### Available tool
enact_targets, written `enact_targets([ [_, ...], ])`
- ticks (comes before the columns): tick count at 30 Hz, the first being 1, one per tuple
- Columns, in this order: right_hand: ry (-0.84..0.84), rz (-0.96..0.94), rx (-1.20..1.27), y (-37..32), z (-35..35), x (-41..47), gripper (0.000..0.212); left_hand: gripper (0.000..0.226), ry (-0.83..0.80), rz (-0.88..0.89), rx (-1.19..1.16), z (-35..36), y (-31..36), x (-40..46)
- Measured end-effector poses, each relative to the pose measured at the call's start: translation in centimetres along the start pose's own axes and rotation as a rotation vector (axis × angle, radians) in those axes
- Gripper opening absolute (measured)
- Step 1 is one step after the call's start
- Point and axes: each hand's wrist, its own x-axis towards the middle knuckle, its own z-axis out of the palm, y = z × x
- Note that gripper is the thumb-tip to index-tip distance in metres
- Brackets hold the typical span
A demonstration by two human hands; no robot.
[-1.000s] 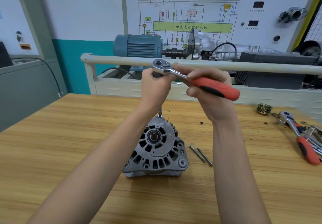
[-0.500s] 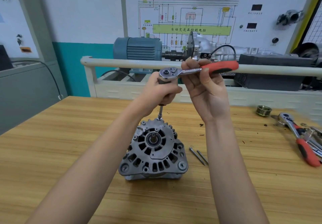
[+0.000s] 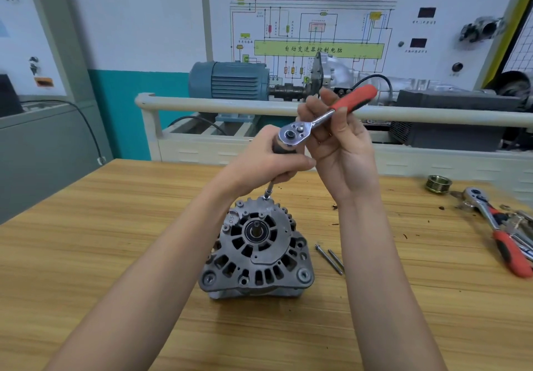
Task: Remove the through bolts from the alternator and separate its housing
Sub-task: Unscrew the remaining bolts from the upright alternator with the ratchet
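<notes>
Swung farther back, the ratchet (image 3: 326,117) handle sits in the right hand (image 3: 340,151), while the left hand (image 3: 265,163) grips its extension (image 3: 269,190) above the center-frame alternator (image 3: 256,252).

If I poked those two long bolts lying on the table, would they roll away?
Probably a little. The two bolts are thin, round, straight rods lying flat on the smooth table, so a sideways poke would likely roll them. One has a wider head at its far end, which would probably make it curve. They look like stiff metal, unlikely to bend.
</notes>
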Motion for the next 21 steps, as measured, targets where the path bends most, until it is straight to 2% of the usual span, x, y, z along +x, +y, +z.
enact_targets([
  [4,-0.019,-0.043,0.005,-0.5,-0.1,-0.2,0.02,0.032,0.112,-0.024,-0.132,0.3,-0.2,0.4],
  [8,-0.211,-0.182,-0.314,-0.9,-0.3,-0.5,0.022,0.025,0.374,-0.056,-0.195,0.3,-0.3,0.9],
  [11,-0.265,-0.193,-0.373,-1.0,-0.4,-0.5,0.025,0.025,0.46,-0.048,-0.192,0.6,-0.3,0.9],
  [14,-0.189,-0.135,-0.232,-0.8,-0.1,-0.4,0.019,0.025,0.366,-0.042,-0.131,0.3,-0.4,0.4],
  [17,-0.047,-0.009,-0.035,-0.2,0.1,-0.2,0.025,0.026,0.144,-0.025,-0.09,-0.5,-0.2,0.0],
  [19,-0.02,0.044,0.01,0.0,0.1,0.0,0.028,0.026,0.012,-0.031,-0.017,-0.6,0.1,-0.1],
  [21,-0.023,0.053,0.016,0.0,0.1,0.0,0.028,0.027,-0.025,-0.044,0.009,-0.5,0.3,-0.1],
])
